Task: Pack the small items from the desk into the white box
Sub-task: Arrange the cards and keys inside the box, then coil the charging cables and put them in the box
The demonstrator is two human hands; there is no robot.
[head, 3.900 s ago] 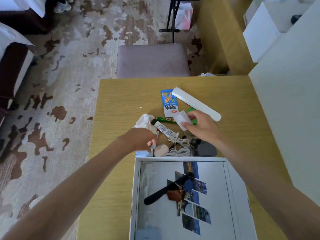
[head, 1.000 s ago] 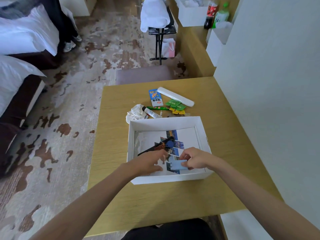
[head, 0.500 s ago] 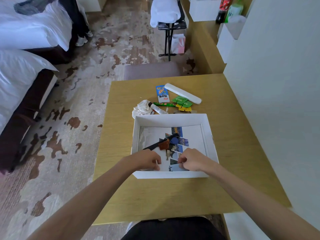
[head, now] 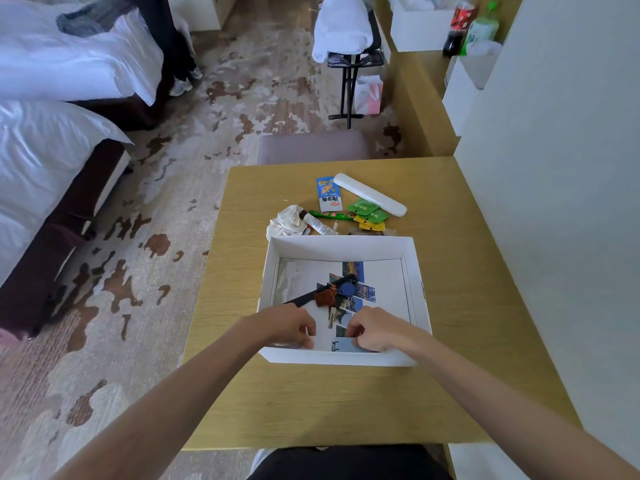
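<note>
Left hand (head: 287, 327) lower in white box (head: 339, 245); right hand (head: 375, 329) maybe pinching card (head: 343, 345)

Two hands (head: 289, 328) (head: 379, 330), one white box (head: 339, 247), one blue card (head: 343, 345), two beds (head: 69, 67) (head: 41, 161), two bottles (head: 458, 27) (head: 482, 29).

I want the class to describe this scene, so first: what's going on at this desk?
A person is packing small things into a white box on a desk. Both hands are inside it by the near wall: the right hand pinches a blue item; what the left hand holds, if anything, is hidden. Keys already lie inside. A white case, packet, sachets, tube and cloth wait beyond the box.
</note>
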